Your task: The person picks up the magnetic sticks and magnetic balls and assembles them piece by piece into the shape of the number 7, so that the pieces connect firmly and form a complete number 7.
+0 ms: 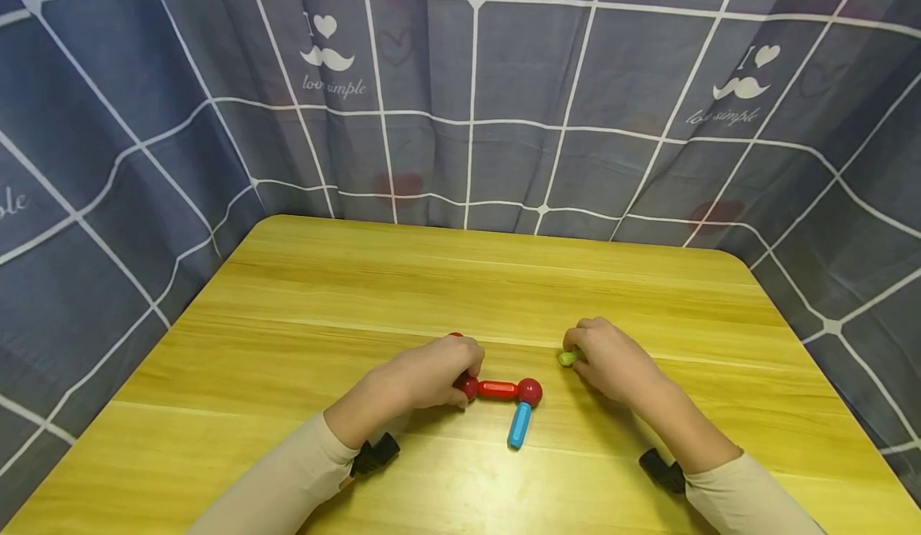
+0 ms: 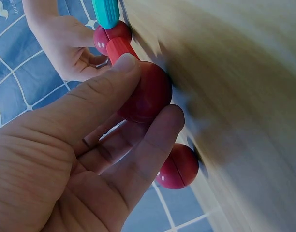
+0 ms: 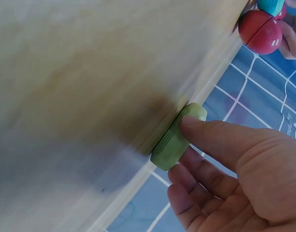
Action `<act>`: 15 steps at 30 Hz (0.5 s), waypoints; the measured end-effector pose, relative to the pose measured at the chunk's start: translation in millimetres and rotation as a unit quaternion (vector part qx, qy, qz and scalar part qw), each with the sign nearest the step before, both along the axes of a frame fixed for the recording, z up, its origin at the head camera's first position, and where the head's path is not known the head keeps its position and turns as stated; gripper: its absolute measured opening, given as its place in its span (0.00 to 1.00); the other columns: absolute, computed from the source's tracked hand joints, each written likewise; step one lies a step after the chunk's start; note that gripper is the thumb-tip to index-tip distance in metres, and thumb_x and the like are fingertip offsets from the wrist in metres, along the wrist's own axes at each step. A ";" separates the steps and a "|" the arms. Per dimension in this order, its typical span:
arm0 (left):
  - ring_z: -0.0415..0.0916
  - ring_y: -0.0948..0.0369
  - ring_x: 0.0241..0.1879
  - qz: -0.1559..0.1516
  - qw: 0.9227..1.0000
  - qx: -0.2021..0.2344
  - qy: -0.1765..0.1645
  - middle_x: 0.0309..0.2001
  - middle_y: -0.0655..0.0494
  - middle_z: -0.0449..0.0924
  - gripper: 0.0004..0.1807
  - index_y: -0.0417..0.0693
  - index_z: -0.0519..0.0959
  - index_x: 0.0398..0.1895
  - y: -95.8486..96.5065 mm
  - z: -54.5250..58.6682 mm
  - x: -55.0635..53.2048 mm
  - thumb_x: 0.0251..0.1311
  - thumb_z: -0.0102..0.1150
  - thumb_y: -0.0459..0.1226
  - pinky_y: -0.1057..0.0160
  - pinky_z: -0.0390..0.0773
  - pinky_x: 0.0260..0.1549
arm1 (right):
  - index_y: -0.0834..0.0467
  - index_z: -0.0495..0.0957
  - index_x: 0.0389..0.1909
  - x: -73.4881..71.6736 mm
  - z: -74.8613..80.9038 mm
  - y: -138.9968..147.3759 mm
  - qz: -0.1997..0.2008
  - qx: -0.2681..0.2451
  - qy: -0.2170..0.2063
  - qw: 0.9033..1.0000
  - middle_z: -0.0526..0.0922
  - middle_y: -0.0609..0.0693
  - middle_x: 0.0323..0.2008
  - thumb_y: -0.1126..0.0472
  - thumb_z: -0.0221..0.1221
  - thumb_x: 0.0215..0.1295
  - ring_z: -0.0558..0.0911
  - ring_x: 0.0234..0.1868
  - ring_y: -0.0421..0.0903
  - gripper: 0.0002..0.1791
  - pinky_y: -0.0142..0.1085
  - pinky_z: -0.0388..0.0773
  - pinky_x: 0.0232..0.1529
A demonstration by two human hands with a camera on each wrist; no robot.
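My left hand (image 1: 432, 369) pinches a red ball (image 2: 149, 92) between thumb and forefinger. A short red rod (image 1: 498, 389) joins that ball to a second red ball (image 1: 530, 392) on its right. From the second ball a blue rod (image 1: 519, 425) sticks out toward the table's front edge. Beyond my left fingers lies another red ball (image 2: 181, 166), mostly hidden by the hand in the head view. To the right, my right hand (image 1: 612, 359) holds a light green rod (image 3: 177, 140) by thumb and fingers, low at the tabletop and apart from the joined pieces.
The pieces lie on a yellow wood-grain table (image 1: 345, 271). A grey-blue curtain (image 1: 432, 151) with white grid lines hangs behind it and along both sides. Dark wrist-worn devices (image 1: 376, 453) sit under both wrists, close to the tabletop.
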State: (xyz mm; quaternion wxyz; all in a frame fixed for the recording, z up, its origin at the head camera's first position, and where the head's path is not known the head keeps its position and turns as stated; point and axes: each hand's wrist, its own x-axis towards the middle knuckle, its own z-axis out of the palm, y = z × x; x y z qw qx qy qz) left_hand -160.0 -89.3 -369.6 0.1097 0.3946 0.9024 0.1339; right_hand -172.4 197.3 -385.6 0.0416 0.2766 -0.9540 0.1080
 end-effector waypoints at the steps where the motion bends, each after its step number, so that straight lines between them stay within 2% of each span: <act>1: 0.67 0.65 0.30 0.000 1.000 0.000 0.000 0.30 0.61 0.72 0.14 0.49 0.75 0.30 0.0 0.0 0.0 0.49 0.75 0.38 0.71 0.70 0.28 | 0.57 0.82 0.32 0.2 -0.2 -0.1 0.000 0.000 0.000 1.000 0.79 0.45 0.31 0.69 0.71 0.51 0.77 0.37 0.48 0.09 0.42 0.77 0.42; 15: 0.67 0.65 0.30 0.001 1.000 -0.001 -0.004 0.30 0.61 0.72 0.15 0.49 0.75 0.29 0.5 0.8 -0.6 0.49 0.76 0.38 0.71 0.70 0.29 | 0.55 0.79 0.27 14.4 6.8 -4.3 0.002 0.027 -0.030 0.999 0.77 0.42 0.25 0.66 0.68 0.50 0.74 0.31 0.43 0.07 0.38 0.74 0.33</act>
